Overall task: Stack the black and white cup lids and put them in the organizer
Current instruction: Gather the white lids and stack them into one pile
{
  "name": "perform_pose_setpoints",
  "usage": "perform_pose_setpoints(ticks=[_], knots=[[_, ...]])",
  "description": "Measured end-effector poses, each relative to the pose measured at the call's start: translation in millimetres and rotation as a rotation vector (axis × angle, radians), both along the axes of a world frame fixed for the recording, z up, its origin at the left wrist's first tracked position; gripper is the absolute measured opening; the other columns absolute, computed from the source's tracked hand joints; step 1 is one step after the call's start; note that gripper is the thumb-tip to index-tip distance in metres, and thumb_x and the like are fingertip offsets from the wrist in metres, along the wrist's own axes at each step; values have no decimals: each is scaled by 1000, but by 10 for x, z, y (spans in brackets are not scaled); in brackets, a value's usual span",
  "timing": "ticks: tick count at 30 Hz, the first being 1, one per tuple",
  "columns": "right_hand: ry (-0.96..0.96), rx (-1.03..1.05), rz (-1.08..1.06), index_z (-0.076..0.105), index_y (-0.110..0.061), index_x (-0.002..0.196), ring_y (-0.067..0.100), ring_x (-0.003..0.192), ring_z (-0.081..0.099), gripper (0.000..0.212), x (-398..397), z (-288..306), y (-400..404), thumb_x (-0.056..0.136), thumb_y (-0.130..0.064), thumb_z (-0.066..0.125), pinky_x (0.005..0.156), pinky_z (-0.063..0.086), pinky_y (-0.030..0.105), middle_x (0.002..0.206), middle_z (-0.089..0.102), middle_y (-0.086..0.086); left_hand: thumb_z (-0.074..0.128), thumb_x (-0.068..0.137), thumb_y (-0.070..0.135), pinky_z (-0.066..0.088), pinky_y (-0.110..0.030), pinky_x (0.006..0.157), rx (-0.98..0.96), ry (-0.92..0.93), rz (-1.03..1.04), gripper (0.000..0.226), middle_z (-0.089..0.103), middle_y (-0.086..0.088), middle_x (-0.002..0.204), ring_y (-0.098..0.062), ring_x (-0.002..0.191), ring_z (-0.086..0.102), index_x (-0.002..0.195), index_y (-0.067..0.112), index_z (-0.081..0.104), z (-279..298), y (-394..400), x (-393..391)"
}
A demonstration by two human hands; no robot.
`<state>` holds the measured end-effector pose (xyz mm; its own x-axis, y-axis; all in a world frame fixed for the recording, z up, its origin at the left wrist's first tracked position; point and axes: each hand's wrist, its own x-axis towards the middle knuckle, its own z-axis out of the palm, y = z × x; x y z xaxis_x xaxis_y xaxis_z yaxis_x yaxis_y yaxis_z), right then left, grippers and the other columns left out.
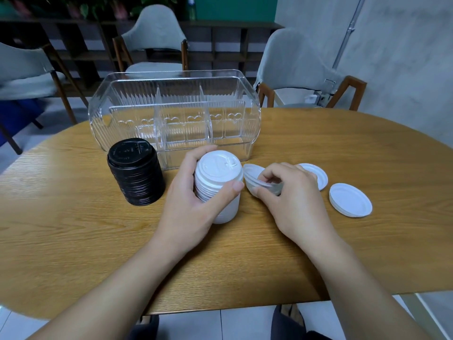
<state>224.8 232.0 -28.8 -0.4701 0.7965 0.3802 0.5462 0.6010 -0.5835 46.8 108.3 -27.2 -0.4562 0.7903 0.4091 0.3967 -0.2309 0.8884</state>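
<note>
Black lid (pixel 129 149) embossing, seemingly illegible.

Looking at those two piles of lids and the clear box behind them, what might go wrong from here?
The white stack is tall and held only by the left hand; pressing on the tilted lid that the right hand pinches might tip it. The black stack stands unheld close beside that hand, so a nudge could topple it. Two loose white lids lie apart and might be overlooked.
</note>
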Motion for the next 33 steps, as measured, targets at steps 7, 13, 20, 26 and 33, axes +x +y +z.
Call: perform_pose_setpoints(ticks=[7,13,20,26,33], knots=[[375,-266,16,76,-27,96,11,95,73,8,76,210,-30,98,-21,82,89,55,26,96,79,-11,92,85,45,50,-35,118,-36,57,0,79,66,14,145,-15,140,63,153,27,54,39,-60,-10],[792,-472,54,74,-18,122,23,93,79,20,86,410,-124,103,-15,77,95,63,43,101,84,8,91,83,51,39,-24,121,-23,254,82,87,57,15,152,-12,148,52,157,28,52,111,-76,19],[962,-661,180,73,-11,129,32,105,77,25,36,497,-245,104,-15,73,105,57,55,114,81,20,96,83,49,38,-53,128,51,409,97,94,54,14,160,-18,156,46,162,24,52,199,-60,42],[770,-482,253,75,-14,126,16,104,78,26,-35,523,-370,101,-22,77,92,59,34,112,83,6,93,87,50,38,-54,128,96,372,99,81,59,12,157,-19,158,45,157,24,61,208,-67,65],[490,-264,436,59,-22,154,21,145,59,71,-2,494,-367,89,-16,89,122,46,49,151,67,-8,87,94,51,41,-35,124,63,397,85,74,64,5,150,-25,148,51,158,22,61,242,-126,-67]])
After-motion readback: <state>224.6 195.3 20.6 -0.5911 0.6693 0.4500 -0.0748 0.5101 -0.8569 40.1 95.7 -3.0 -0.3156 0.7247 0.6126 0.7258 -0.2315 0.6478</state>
